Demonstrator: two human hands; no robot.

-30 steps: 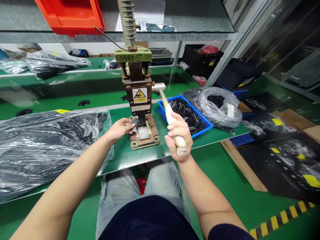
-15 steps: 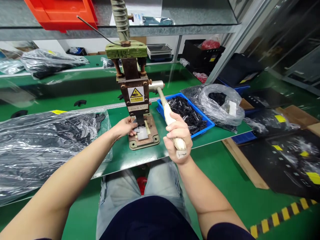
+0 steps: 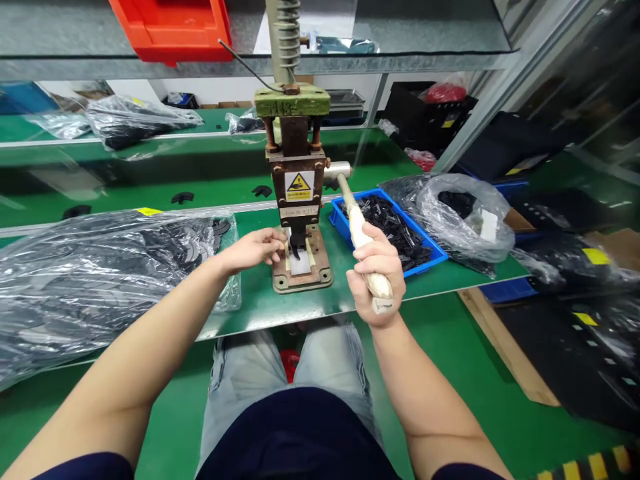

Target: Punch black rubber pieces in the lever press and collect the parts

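Hand press (image 3: 299,193) standing on the green worktop (image 3: 260,307). The right hand (image 3: 376,275) is wrapping its grip fully around the pale lever handle (image 3: 363,243), which is slanting down from the press toward the person. The left hand (image 3: 255,248) is resting at the left edge of the press base (image 3: 303,273), fingertips pinching a small dark part (image 3: 296,245) under the ram. A blue tray (image 3: 387,230) of black pieces is lying just right of the press; a plastic bag (image 3: 100,267) of dark parts is lying to the left.
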